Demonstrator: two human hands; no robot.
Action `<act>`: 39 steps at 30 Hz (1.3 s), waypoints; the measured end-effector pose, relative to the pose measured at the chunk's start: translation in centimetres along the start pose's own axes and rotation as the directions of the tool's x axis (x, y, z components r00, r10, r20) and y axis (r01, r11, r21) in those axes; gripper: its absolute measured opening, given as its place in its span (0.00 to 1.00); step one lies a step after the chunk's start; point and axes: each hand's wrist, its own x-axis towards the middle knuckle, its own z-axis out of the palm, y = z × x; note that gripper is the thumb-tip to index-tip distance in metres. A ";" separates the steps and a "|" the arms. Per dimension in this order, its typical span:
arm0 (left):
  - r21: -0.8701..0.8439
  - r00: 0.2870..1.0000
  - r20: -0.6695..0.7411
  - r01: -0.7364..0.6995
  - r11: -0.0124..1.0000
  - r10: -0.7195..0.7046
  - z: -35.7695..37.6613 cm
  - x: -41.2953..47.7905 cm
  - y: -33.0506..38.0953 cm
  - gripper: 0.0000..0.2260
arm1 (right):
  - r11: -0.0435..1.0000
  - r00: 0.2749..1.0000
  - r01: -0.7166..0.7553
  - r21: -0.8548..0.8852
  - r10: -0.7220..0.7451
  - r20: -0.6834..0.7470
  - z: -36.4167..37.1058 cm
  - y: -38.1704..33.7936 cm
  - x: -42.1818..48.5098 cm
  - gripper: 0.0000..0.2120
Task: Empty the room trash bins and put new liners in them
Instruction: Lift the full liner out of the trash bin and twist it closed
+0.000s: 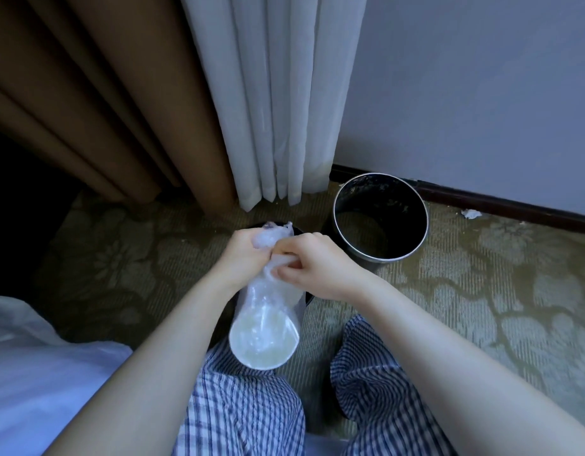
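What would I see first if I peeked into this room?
Right in the middle, the left hand and right hand have a grip on the twisted top of a clear plastic bag. Behind them to the right, an empty shiny bin stands on the carpet by the wall, next to the white curtain.
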 end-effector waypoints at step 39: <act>-0.041 0.997 -0.072 -0.034 0.999 0.031 1.3 0.3 0.7 0.10 | 0.183 0.868 -0.046 0.982 0.495 -0.052 0.4 1.6 1.2 0.08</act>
